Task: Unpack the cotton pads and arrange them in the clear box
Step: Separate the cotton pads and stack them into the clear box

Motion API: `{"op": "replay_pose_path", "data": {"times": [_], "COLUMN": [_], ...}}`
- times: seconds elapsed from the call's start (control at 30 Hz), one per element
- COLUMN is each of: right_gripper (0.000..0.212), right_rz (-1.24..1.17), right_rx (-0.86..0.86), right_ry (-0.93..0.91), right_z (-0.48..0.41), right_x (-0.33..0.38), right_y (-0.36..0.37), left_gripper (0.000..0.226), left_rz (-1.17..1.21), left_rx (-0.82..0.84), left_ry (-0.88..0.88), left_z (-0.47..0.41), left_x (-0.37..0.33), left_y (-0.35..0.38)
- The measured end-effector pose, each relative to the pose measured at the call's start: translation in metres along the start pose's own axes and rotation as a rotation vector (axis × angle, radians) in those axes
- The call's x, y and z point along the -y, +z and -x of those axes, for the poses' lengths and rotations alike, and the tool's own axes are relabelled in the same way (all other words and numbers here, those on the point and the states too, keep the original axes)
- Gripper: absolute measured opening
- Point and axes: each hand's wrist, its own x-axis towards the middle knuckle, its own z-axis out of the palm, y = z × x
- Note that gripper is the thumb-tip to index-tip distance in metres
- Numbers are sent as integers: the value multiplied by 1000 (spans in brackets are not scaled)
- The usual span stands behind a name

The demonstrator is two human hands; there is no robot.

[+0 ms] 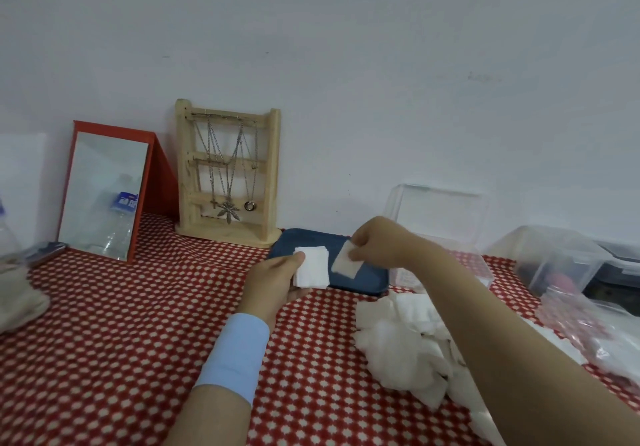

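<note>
My left hand [273,281] holds a small squared stack of white cotton pads [311,267] over the red dotted tablecloth. Just to its right, my right hand [372,243] pinches a single cotton pad [346,262] by its top edge, above a dark blue tray [304,239]. A loose heap of cotton pads [401,341] lies on the cloth under my right forearm. The clear box [446,213] stands behind my right hand with its lid up against the wall; its lower part is partly hidden by my arm.
A wooden jewellery stand [227,171] and a red-framed mirror [104,192] lean at the wall on the left. A clear lidded container [554,258] and a crumpled plastic bag [581,327] sit at the right. A bottle [7,234] stands at the far left.
</note>
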Motion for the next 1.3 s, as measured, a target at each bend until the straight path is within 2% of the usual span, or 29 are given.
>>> {"op": "replay_pose_path", "data": {"times": [0.1, 0.17, 0.23, 0.37, 0.5, 0.6, 0.7, 0.8, 0.87, 0.9, 0.97, 1.07, 1.2, 1.27, 1.3], "right_gripper": [20, 16, 19, 38, 44, 44, 45, 31, 19, 20, 33, 43, 32, 13, 15], "right_rz": [-218, -370, -412, -275, -156, -132, -92, -52, 47, 115, 281, 395, 170, -13, -111], "right_rx": [-92, -38, 41, 62, 18, -13, -57, -107, -26, 68, 259, 306, 232, 134, 82], "right_ry": [-67, -129, -177, -170, -155, -144, -137, -81, -49, -36, -28, -81, -93, -48, -24], "right_z": [24, 40, 49, 44, 43, 43, 43, 41, 40, 41, 42, 38, 41, 47, 50], "right_x": [2, 7, 13, 19, 18, 16, 13, 5, -1, -3, -5, -8, -13, -16, -19], "right_y": [-23, -32, -34, -21, -13, -11, -9, -6, -1, 2, 11, 24, 19, 9, 5], "left_gripper": [6, 7, 11, 25, 34, 38, 29, 33, 33, 34, 36, 35, 13, 15, 17], "left_rz": [-25, -24, -25, -25, -35, -20, -183, -220, -190, -172, -164, -171, -110, -57, -42], "left_rx": [-18, -7, 58, 215, 249, 287, 320, 243, 173, 151, 127, 129, 108, 91, 82], "left_ry": [20, 23, 12, -39, -60, -71, 30, 46, 52, 56, 67, 71, 19, -10, -13], "left_z": [1, 2, 5, 10, 10, 13, 17, 13, 10, 8, 6, 7, 7, 6, 6], "left_x": [1, 2, 2, 4, 7, 6, 6, 10, 10, 10, 11, 13, 11, 10, 10], "left_y": [3, 6, 10, 17, 20, 23, 22, 19, 15, 14, 12, 14, 17, 18, 18]}}
